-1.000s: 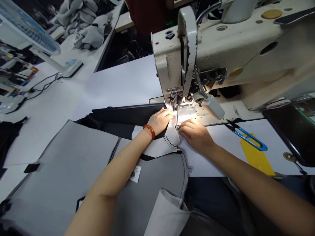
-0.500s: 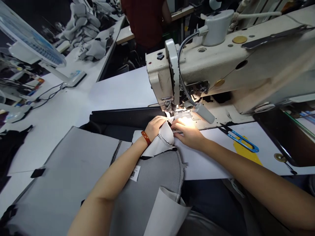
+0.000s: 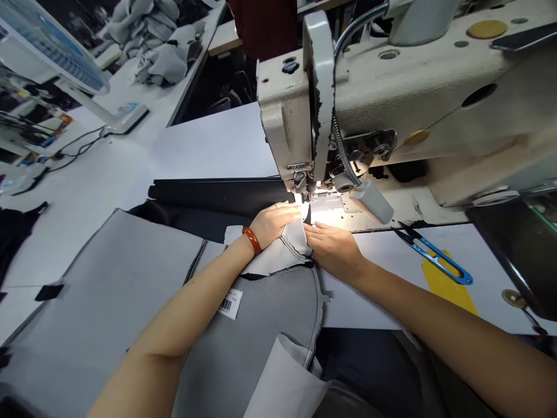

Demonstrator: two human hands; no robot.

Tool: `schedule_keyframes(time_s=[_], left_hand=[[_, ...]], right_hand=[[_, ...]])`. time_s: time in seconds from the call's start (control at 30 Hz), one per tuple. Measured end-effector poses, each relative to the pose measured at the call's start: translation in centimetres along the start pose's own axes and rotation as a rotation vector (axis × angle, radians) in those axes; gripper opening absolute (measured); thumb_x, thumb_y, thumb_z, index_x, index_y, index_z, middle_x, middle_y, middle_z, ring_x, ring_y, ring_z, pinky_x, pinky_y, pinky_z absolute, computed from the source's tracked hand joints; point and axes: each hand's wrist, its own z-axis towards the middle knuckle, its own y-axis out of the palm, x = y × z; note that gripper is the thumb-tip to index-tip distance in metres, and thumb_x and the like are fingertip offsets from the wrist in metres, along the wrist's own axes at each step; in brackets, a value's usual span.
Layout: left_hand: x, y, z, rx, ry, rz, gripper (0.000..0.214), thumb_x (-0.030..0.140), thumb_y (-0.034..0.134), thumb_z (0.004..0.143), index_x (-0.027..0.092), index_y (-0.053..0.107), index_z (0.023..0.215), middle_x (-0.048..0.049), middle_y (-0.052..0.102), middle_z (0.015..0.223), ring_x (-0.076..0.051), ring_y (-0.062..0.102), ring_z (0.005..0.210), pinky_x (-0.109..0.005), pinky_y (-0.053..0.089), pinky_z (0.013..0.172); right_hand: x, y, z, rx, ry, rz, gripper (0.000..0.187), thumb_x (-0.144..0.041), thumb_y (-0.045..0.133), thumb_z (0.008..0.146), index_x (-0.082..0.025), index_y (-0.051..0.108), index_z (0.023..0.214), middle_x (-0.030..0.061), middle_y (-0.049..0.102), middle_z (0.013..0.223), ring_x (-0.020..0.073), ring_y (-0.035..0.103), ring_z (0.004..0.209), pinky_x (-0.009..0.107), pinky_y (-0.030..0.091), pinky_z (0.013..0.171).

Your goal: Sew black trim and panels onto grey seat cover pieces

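Left hand: the left hand (image 3: 276, 224) lies palm down on the white fabric (image 3: 289, 255), fingers reaching toward the presser foot (image 3: 300, 179) of the sewing machine (image 3: 369, 98), with an orange bead bracelet (image 3: 252, 241) on the wrist
Right hand: the right hand (image 3: 333, 251) is also low and flat, its fingers together against the fold of the same fabric, just in front of the machine's needle plate (image 3: 326, 202); the two hands sit close together, and from this view I can't quite tell whether they grip the cloth or only press it
Fabric: the white fabric is folded and bunched between the hands, just in front of the presser foot, with a dark stitched line along its edge, and it joins a grey mesh panel (image 3: 256, 331) carrying a barcode label (image 3: 230, 303)
Left of the machine: a long dark fabric piece (image 3: 217, 196) runs up to the presser foot
Right of the machine: blue-handled thread snips (image 3: 435, 255) lie on the white table (image 3: 374, 302), beside a yellow template (image 3: 446, 284)
Behind the machine: a person in a dark red top (image 3: 261, 23) stands near a pile of grey fabric pieces (image 3: 163, 61)
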Motion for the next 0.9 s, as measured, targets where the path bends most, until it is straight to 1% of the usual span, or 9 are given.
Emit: schedule_keyframes(time_s=[0.07, 0.2, 0.37, 0.47, 0.63, 0.7, 0.77, 0.83, 0.9], left_hand=[[-0.1, 0.2, 0.4, 0.041, 0.018, 0.015, 0.028, 0.023, 0.041, 0.092, 0.016, 0.066, 0.102, -0.0081, 0.067, 0.11, -0.017, 0.059, 0.11, -0.033, 0.047, 0.097], [0.2, 0.1, 1.1, 0.088, -0.008, 0.039, 0.03, 0.022, 0.039, 0.093, 0.015, 0.067, 0.099, -0.0079, 0.069, 0.104, -0.016, 0.062, 0.102, -0.03, 0.049, 0.094], [0.5, 0.0, 1.4, 0.096, -0.074, 0.057, 0.029, 0.026, 0.042, 0.092, 0.019, 0.07, 0.093, -0.0057, 0.07, 0.096, -0.015, 0.063, 0.093, -0.027, 0.051, 0.086], [0.5, -0.1, 1.4, 0.092, -0.02, 0.053, 0.028, 0.026, 0.042, 0.092, 0.02, 0.07, 0.093, -0.005, 0.071, 0.094, -0.015, 0.062, 0.096, -0.027, 0.049, 0.088], [0.6, -0.1, 1.6, 0.096, 0.025, 0.099, 0.029, 0.027, 0.042, 0.092, 0.019, 0.07, 0.091, -0.0058, 0.07, 0.094, -0.015, 0.061, 0.091, -0.026, 0.049, 0.082], [0.5, -0.1, 1.9, 0.064, -0.014, 0.133, 0.028, 0.028, 0.042, 0.092, 0.019, 0.07, 0.092, -0.0056, 0.069, 0.093, -0.015, 0.061, 0.087, -0.026, 0.049, 0.079], [0.2, -0.4, 2.2, -0.008, -0.066, 0.166, 0.028, 0.025, 0.042, 0.092, 0.019, 0.069, 0.095, -0.005, 0.068, 0.095, -0.015, 0.061, 0.084, -0.026, 0.05, 0.077], [0.1, -1.2, 2.4, -0.124, -0.077, 0.174, 0.029, 0.018, 0.04, 0.091, 0.019, 0.067, 0.101, -0.0049, 0.067, 0.102, -0.016, 0.06, 0.092, -0.028, 0.049, 0.082], [0.4, -2.3, 2.5, -0.242, -0.038, 0.131, 0.033, 0.009, 0.038, 0.087, 0.018, 0.065, 0.105, -0.0052, 0.064, 0.112, -0.019, 0.056, 0.107, -0.034, 0.046, 0.093]], right_hand=[[0.6, 0.0, 0.2, -0.005, -0.017, 0.004, 0.032, -0.003, 0.04, 0.081, -0.017, 0.064, 0.097, 0.0059, 0.068, 0.108, 0.0165, 0.061, 0.104, 0.032, 0.046, 0.095], [1.4, -0.1, 0.3, 0.035, -0.008, -0.023, 0.029, -0.004, 0.041, 0.077, -0.017, 0.065, 0.087, 0.0063, 0.07, 0.1, 0.0171, 0.064, 0.099, 0.031, 0.046, 0.093], [1.3, -0.6, 0.3, 0.086, 0.036, 0.001, 0.026, -0.001, 0.043, 0.07, -0.021, 0.058, 0.064, 0.0005, 0.071, 0.077, 0.0128, 0.064, 0.071, 0.022, 0.048, 0.077], [1.4, -0.9, 0.5, 0.099, 0.032, 0.01, 0.026, 0.0, 0.042, 0.069, -0.021, 0.052, 0.058, -0.0014, 0.068, 0.07, 0.0115, 0.06, 0.063, 0.022, 0.046, 0.073], [1.9, -0.9, 0.8, 0.135, 0.022, 0.01, 0.026, 0.001, 0.041, 0.067, -0.02, 0.046, 0.054, -0.0027, 0.062, 0.061, 0.0106, 0.056, 0.059, 0.022, 0.042, 0.067], [2.2, -0.7, 0.8, 0.157, 0.021, 0.01, 0.026, 0.002, 0.04, 0.068, -0.02, 0.046, 0.054, -0.0021, 0.063, 0.063, 0.0102, 0.055, 0.06, 0.021, 0.041, 0.068], [2.5, -0.5, 0.8, 0.156, 0.025, 0.013, 0.027, 0.002, 0.039, 0.069, -0.02, 0.048, 0.055, -0.0008, 0.064, 0.066, 0.0105, 0.056, 0.063, 0.021, 0.041, 0.071], [2.8, -0.6, 0.8, 0.132, 0.026, 0.034, 0.028, 0.002, 0.039, 0.072, -0.019, 0.052, 0.059, 0.0013, 0.066, 0.072, 0.0116, 0.058, 0.069, 0.022, 0.041, 0.073], [3.0, -0.9, 0.8, 0.09, 0.013, 0.1, 0.028, 0.0, 0.039, 0.075, -0.019, 0.057, 0.067, 0.0032, 0.067, 0.079, 0.0132, 0.059, 0.077, 0.023, 0.042, 0.075]])
